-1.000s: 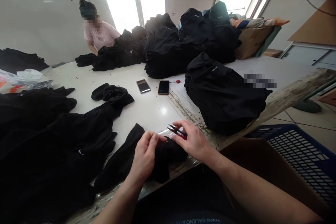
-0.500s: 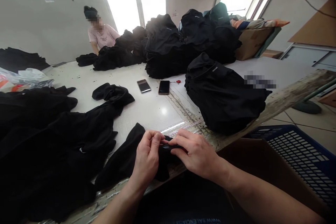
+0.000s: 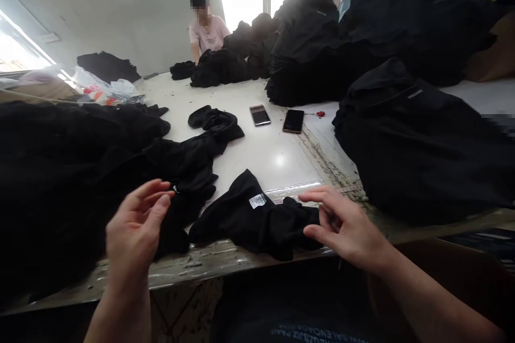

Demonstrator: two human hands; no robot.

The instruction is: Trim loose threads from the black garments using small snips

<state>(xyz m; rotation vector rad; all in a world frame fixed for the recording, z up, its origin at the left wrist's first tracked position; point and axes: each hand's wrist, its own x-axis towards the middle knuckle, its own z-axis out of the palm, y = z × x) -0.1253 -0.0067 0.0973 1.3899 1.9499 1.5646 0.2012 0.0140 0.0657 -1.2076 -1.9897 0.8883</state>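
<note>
Where the table (image 3: pixel 257 155) meets its worn near edge, a small black garment (image 3: pixel 253 222) lies crumpled, white label up, partly over the lip. The right hand (image 3: pixel 341 225) touches its right end, grip loose, fingers spread. The left hand (image 3: pixel 134 230) hovers apart at the left, grip released, beside the big black pile (image 3: pixel 60 171). Bare tabletop opens behind the garment up to two phones (image 3: pixel 277 118); another pile (image 3: pixel 422 144) closes the right. Half a second ago both hands pinched the garment together; now they have parted.
</note>
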